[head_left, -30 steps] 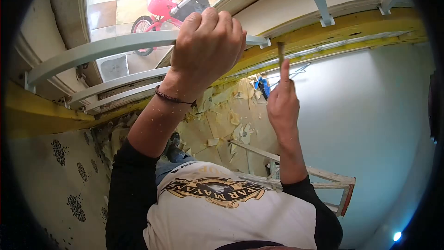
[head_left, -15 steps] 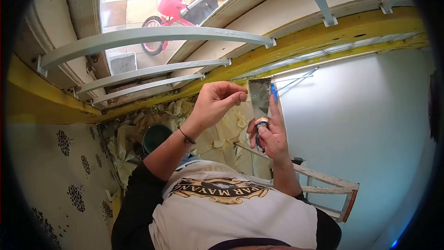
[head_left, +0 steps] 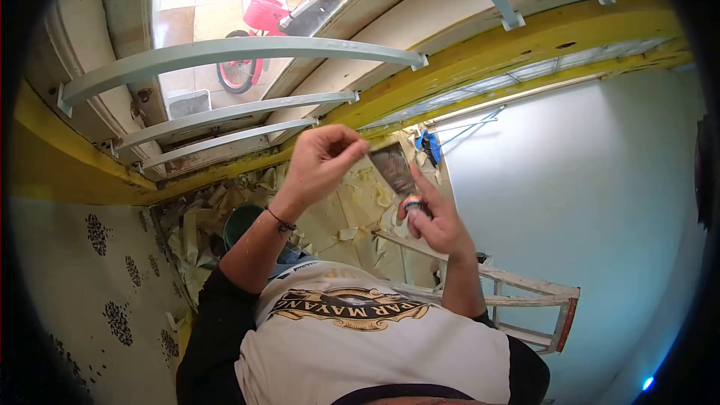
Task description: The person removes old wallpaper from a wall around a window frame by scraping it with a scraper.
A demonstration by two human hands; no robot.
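Observation:
My right hand is wrapped around the handle of a putty knife, its index finger stretched up beside the wide metal blade. The blade tilts toward my left hand and looks smudged. My left hand is closed in a pinch, thumb and index fingertips right at the blade's upper left corner. What the pinch holds, if anything, I cannot tell. Much of the knife's handle is hidden by my right fingers.
White metal bars cross the window opening ahead, above a yellow ledge. Peeled scraps litter the floor below, with a dark green bucket at left. A wooden ladder stands at right, beside a pale wall.
Both hands have shifted left in view. The putty knife's blade has swung from upright to leaning left, and my left hand stays pinched near its corner. The whole view has shifted slightly.

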